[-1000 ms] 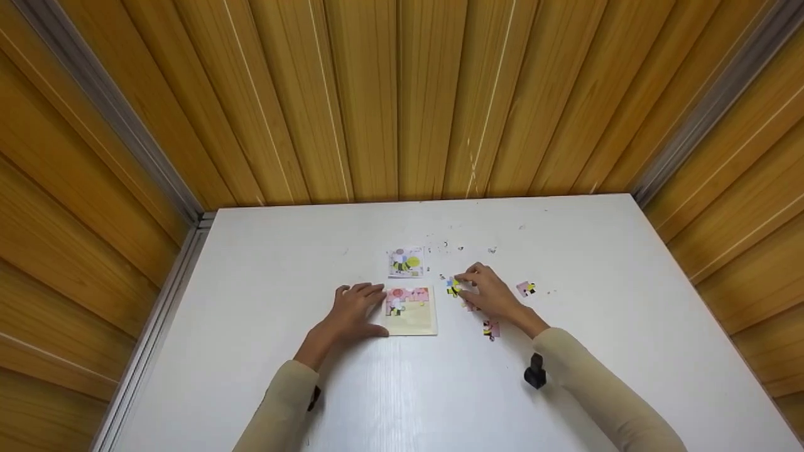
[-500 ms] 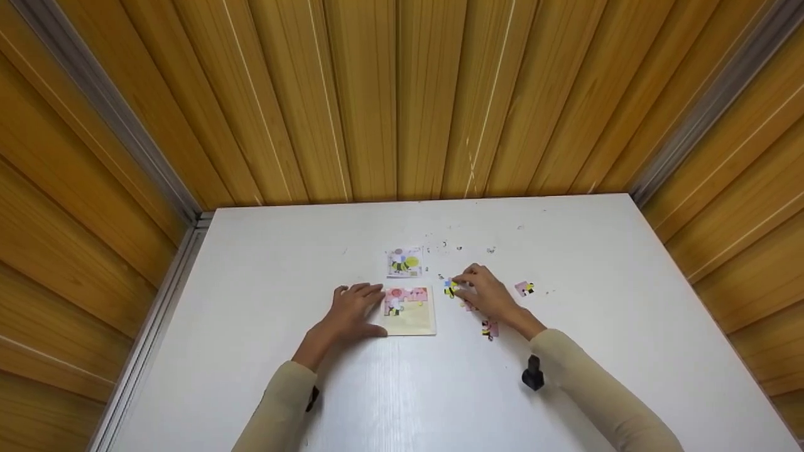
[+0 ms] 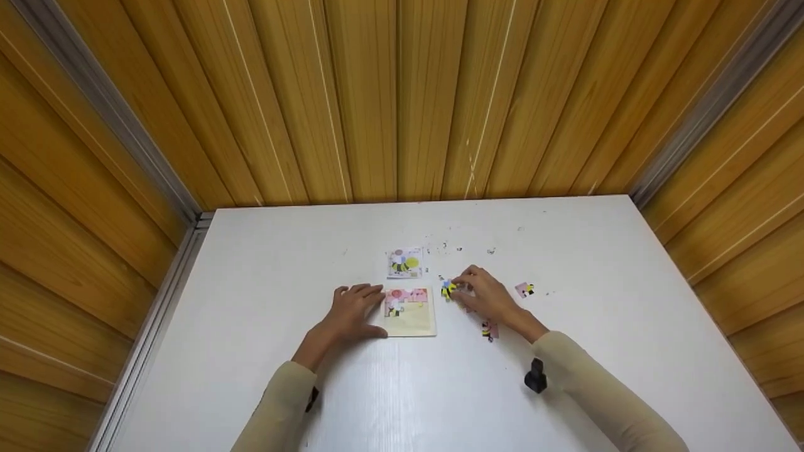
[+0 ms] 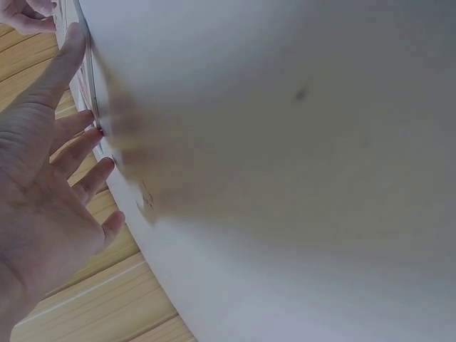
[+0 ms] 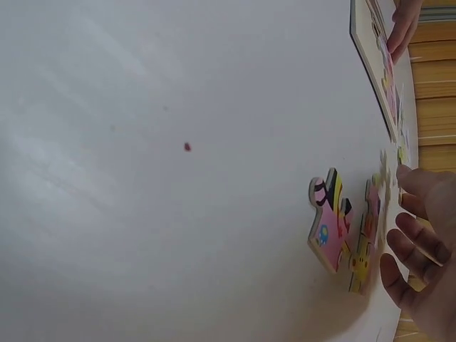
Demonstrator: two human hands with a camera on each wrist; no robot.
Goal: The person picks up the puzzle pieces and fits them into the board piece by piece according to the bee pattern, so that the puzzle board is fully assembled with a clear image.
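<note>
A small wooden puzzle tray (image 3: 411, 323) lies flat, its upper rows partly filled with pink and bee-pattern pieces and its lower part bare. My left hand (image 3: 353, 311) rests along the tray's left side, fingers spread, thumb at the near corner; the left wrist view shows the fingertips (image 4: 94, 135) at its edge. To the right of the tray, my right hand (image 3: 490, 294) pinches a yellow, black and blue puzzle piece (image 3: 446, 289) between thumb and fingers. More pieces lie partly under that hand, and a pink puzzle piece (image 5: 331, 221) lies below it.
A bee picture card (image 3: 405, 263) lies just beyond the tray. Another loose puzzle piece (image 3: 525, 289) sits to the right of my right hand. Small dark marks dot the white table (image 3: 282, 251), and wood-patterned walls (image 3: 377, 100) stand at its back and sides.
The pinched puzzle piece has shifted slightly left and turned a little in my right hand's fingers. My left hand stays in place at the tray.
</note>
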